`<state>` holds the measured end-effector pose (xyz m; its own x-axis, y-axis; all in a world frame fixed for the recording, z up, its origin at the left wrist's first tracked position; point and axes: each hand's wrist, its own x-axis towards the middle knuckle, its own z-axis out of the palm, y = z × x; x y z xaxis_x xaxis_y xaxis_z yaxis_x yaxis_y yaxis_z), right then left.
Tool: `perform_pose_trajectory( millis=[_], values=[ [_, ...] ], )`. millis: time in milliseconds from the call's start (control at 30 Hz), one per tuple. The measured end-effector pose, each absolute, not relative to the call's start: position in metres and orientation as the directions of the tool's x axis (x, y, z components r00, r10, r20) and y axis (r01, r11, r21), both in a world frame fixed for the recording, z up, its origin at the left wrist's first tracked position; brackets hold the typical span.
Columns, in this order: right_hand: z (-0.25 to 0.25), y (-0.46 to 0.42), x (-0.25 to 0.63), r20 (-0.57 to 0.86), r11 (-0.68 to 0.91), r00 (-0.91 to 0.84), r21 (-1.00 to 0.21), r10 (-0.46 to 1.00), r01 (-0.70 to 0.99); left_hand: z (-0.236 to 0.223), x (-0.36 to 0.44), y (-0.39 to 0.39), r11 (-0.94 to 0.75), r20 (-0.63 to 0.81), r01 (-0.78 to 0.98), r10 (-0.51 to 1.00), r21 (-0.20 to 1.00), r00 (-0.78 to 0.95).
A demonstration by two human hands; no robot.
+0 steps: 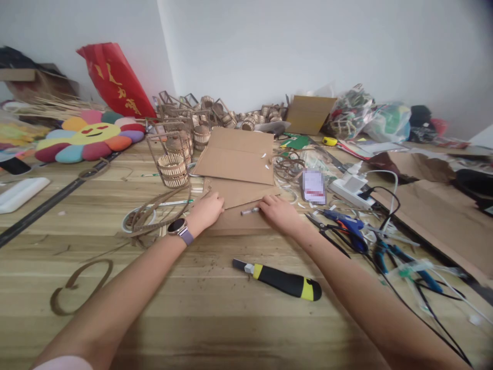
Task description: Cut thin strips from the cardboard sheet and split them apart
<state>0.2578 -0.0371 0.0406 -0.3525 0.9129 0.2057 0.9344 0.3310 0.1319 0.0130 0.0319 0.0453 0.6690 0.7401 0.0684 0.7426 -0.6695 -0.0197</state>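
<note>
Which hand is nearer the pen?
Right. The right hand is at the right end of the pen; the left hand is farther off, to its left.

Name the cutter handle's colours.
The long cutter handle is black with yellow bands near both ends, clearest in the head view.

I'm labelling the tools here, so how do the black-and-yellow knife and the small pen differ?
Size: the knife is longer and thicker than the pen.
Colour: the knife is black with yellow bands; the pen looks greyish.
Place: the knife lies on the table, while the pen is over the cardboard, at the right hand.
Shared: both are elongated.
</note>
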Motion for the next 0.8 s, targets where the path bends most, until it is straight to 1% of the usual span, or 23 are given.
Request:
perform_pose_trajectory(
  millis=[67,200,267,333,433,500,567,633,800],
  values=[
    [0.04,-0.051,0.265,0.269,0.296,-0.313,0.104,0.911,0.95,0.044,0.01,0.036,-0.677,0.065,0.735,0.735,0.019,0.675],
    [0.043,-0.083,0.285,0.425,0.187,-0.174,0.01,0.889,0.982,0.048,-0.001,0.038,-0.725,0.037,0.677,0.686,0.13,0.727],
    [0.042,-0.094,0.291,0.463,0.193,-0.157,-0.032,0.872,0.981,0.05,-0.006,0.037,-0.74,0.019,0.641,0.658,0.203,0.753],
    [0.037,-0.097,0.295,0.475,0.233,-0.176,-0.063,0.862,0.97,0.05,-0.01,0.034,-0.742,0.006,0.611,0.637,0.276,0.771],
    [0.027,-0.093,0.295,0.467,0.288,-0.209,-0.103,0.859,0.952,0.049,-0.014,0.027,-0.735,-0.008,0.575,0.614,0.359,0.789],
    [0.019,-0.089,0.295,0.424,0.294,-0.207,-0.151,0.882,0.944,0.047,-0.015,0.022,-0.727,-0.009,0.562,0.609,0.395,0.793],
    [0.013,-0.087,0.296,0.364,0.283,-0.197,-0.198,0.91,0.939,0.043,-0.016,0.018,-0.716,0.001,0.559,0.616,0.418,0.788],
    [0.01,-0.087,0.296,0.324,0.273,-0.194,-0.22,0.926,0.937,0.039,-0.017,0.015,-0.706,0.014,0.559,0.626,0.434,0.78],
    [0.013,-0.089,0.297,0.281,0.268,-0.194,-0.255,0.94,0.929,0.033,-0.022,0.015,-0.703,0.028,0.541,0.621,0.462,0.783]
  ],
)
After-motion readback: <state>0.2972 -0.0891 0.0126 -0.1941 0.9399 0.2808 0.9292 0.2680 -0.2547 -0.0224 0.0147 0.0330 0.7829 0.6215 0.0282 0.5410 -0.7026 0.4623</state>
